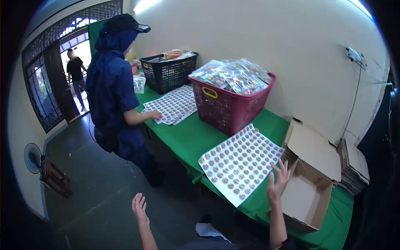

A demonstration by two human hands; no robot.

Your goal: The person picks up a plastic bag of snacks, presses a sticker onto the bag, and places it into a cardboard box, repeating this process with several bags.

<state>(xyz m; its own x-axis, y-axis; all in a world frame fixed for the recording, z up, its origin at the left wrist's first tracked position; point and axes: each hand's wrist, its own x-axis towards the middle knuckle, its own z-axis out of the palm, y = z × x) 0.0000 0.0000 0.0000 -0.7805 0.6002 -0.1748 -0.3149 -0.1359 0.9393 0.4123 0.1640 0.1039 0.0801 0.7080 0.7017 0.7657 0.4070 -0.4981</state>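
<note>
My left hand is raised over the floor in front of the table, fingers apart and holding nothing. My right hand hovers with spread fingers between a sticker sheet and a cardboard box, and nothing is in it. The white sheet of round brown stickers lies on the green-covered table, one corner reaching over the front edge. Just right of my right hand, the open cardboard box has its lid folded back, and its bottom shows. Whether my right fingers touch the sheet cannot be made out.
A maroon basket heaped with clear packets stands on the green table. Behind it are a black basket and more sticker sheets, touched by a co-worker's hand. Flattened cartons are stacked right. A fan stands left.
</note>
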